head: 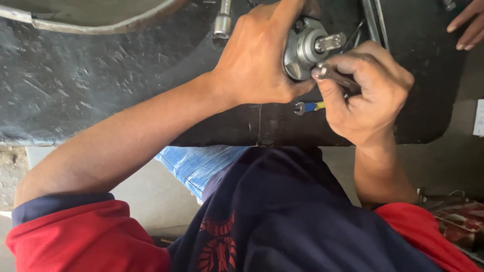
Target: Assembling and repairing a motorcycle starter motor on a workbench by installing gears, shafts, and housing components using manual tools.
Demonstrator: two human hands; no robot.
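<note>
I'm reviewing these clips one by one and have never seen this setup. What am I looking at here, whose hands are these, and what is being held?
This is a single view from a camera worn on a person's head, looking down at their own arms. Their left hand grips a round metal part with a splined shaft. Their right hand holds a slim metal tool against its face. Both work over a dark mat. A small spanner with a blue and yellow handle and a socket lie on it. Another person's fingers show at top right.

white paper label (479,117) | right edge, beside black mat (101,90) | rectangular, partly cut off
</note>
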